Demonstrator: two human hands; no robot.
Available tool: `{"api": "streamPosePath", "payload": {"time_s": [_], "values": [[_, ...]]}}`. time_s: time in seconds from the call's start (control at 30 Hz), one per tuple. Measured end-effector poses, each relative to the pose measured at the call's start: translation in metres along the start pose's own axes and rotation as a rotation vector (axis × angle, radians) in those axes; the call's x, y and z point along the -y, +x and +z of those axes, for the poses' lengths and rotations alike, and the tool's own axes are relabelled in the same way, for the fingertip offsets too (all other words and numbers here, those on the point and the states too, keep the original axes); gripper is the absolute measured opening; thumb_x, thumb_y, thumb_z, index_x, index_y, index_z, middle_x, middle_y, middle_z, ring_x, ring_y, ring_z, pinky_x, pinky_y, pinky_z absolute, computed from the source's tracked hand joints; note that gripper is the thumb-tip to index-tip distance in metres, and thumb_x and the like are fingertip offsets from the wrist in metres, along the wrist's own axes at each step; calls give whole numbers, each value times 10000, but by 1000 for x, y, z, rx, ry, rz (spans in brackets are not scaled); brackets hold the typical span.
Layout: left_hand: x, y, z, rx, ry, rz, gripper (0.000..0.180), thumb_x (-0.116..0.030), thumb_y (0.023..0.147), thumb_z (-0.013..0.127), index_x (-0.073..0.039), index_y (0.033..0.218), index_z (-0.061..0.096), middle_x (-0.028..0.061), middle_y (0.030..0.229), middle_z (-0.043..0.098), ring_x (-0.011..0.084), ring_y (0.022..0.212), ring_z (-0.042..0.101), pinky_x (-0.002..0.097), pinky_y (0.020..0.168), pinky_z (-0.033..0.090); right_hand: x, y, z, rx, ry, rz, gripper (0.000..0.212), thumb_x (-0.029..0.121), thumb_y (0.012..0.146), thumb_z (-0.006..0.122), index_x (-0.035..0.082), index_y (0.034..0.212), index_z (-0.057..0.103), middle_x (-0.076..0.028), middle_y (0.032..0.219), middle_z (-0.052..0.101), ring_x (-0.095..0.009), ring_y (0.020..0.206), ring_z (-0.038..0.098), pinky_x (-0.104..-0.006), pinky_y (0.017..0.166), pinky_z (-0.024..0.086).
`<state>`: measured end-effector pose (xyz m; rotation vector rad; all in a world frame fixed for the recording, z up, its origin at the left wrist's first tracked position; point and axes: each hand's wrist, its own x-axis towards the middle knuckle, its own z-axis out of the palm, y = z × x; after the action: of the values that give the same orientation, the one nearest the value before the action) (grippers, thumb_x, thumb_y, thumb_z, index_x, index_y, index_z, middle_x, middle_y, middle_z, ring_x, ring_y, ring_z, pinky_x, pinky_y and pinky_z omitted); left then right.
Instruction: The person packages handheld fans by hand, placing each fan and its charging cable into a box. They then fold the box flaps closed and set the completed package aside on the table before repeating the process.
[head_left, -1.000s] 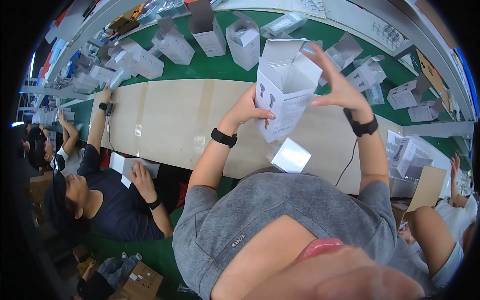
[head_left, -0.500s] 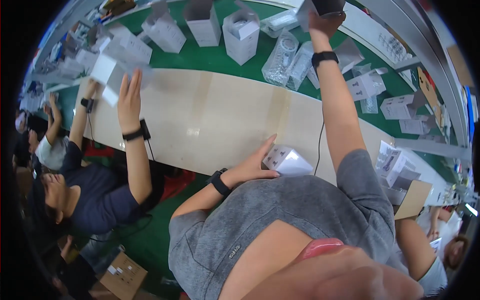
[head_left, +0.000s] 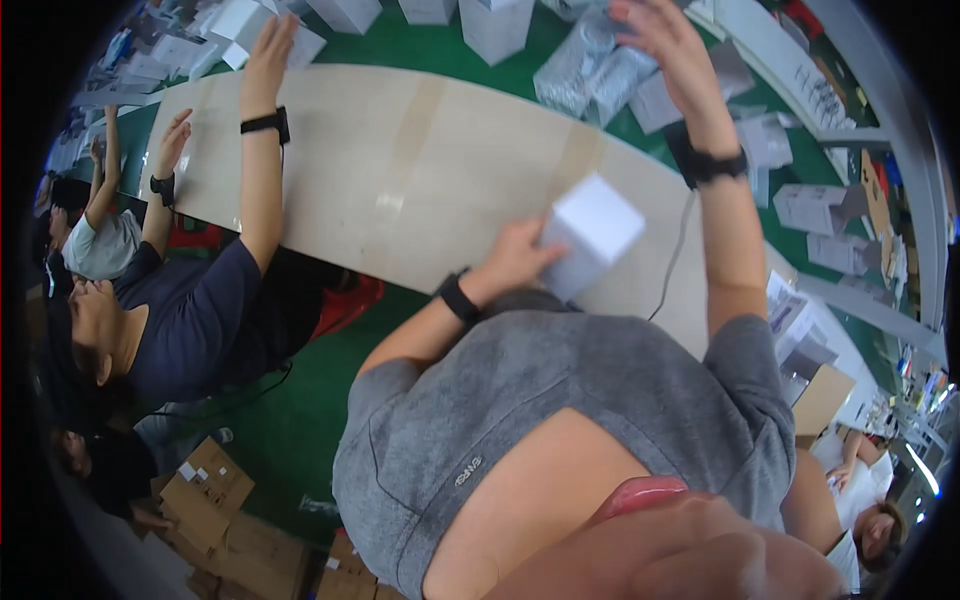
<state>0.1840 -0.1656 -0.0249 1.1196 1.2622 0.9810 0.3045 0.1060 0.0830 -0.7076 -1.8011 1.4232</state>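
Note:
My left hand [head_left: 522, 254] is closed around the side of a small white carton [head_left: 600, 225], which is tilted over the pale worktop in front of my chest. My right hand [head_left: 675, 55] reaches to the far side, its fingers stretched out and apart with nothing visible in them. Close to those fingers lie clear bubble-wrapped items [head_left: 585, 68] on the green surface. What the wrapping contains is hard to make out.
Several white boxes [head_left: 497, 30] stand along the green far strip [head_left: 420, 45]. A pale worktop [head_left: 340, 150] runs leftward to a co-worker [head_left: 190, 330], whose hands are near another white box. A cable [head_left: 675, 265] hangs by my right wrist. Brown cartons [head_left: 205, 490] sit lower left.
My right hand has let go of the open box at the far edge and come back nearer. My left hand has lifted and tilted the white carton away from my body. The view has shifted.

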Motion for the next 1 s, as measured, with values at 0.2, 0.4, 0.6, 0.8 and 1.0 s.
{"api": "streamPosePath", "payload": {"time_s": [0.2,0.4,0.6,0.8,1.0], "values": [[-75,22,-43,-147,394,216,473,-272,758,672,-12,1128,533,105,916,632,167,833,603,310,736,475,76,-144,59,264,-662,-125,599,178,701,685,53,1237,448,-131,1315,371,-278,1224,352,-360,970,325],[-79,37,-51,26,80,378,774,-279,687,739,-10,1291,338,144,1159,519,199,1066,508,304,878,408,56,-150,61,237,-377,-129,613,184,695,687,51,1241,443,-151,1313,367,-305,1209,365,-373,973,325],[-113,34,-57,244,19,182,948,-273,625,774,-6,1345,217,171,1272,413,268,1156,438,321,942,359,65,-139,49,323,-658,-259,609,195,693,687,78,1241,451,-135,1275,397,-321,1167,396,-381,957,346],[-128,29,-65,265,497,353,868,-241,620,760,-6,1320,305,141,1252,430,217,1143,435,314,952,348,81,-129,47,556,-485,-82,599,207,692,690,85,1232,461,-128,1252,417,-313,1125,435,-373,924,371],[-127,21,-62,393,340,169,848,-330,590,771,-14,1277,388,172,1110,544,262,1032,530,305,885,403,86,-134,54,465,-757,-608,556,199,651,711,73,1154,509,-122,1148,480,-281,1015,502,-346,837,419]]}}
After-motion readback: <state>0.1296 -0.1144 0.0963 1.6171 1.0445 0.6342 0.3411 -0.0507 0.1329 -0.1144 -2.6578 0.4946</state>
